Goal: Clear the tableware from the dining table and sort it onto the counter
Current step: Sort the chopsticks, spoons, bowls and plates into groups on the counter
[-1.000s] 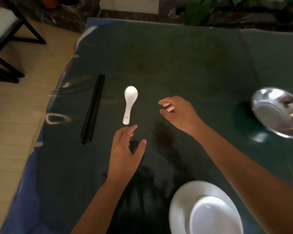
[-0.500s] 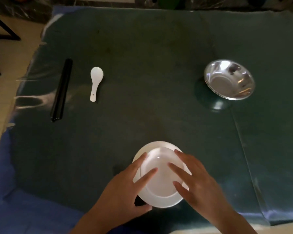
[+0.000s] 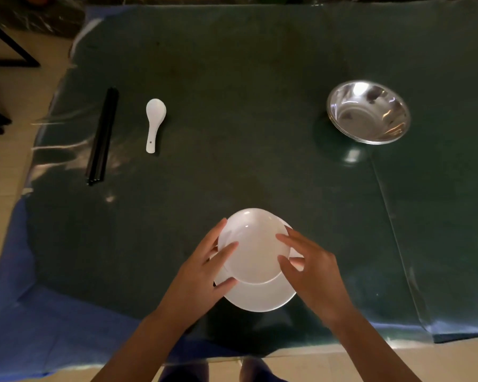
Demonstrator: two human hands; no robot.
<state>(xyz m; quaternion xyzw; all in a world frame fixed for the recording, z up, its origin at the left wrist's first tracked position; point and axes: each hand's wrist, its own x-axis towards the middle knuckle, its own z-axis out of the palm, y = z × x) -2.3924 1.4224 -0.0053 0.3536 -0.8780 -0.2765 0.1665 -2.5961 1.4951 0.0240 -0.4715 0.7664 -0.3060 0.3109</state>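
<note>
A white bowl (image 3: 253, 246) sits on a white plate (image 3: 260, 299) near the table's front edge. My left hand (image 3: 204, 274) grips the bowl's left rim, fingers curled over it and thumb under. My right hand (image 3: 312, 268) touches the bowl's right side with fingers spread. The bowl looks tilted and shifted toward the far edge of the plate. A white ceramic spoon (image 3: 153, 122) lies at the left, with black chopsticks (image 3: 102, 136) further left. A steel bowl (image 3: 369, 111) stands at the right.
The dining table (image 3: 232, 78) wears a dark green cloth under clear plastic, with a blue cloth showing at the front left. A black chair frame (image 3: 3, 48) stands on the tiled floor at the far left.
My hands left the spoon and came back to the white bowl and plate. Since half a second ago the bowl has tilted and shifted away from me on the plate.
</note>
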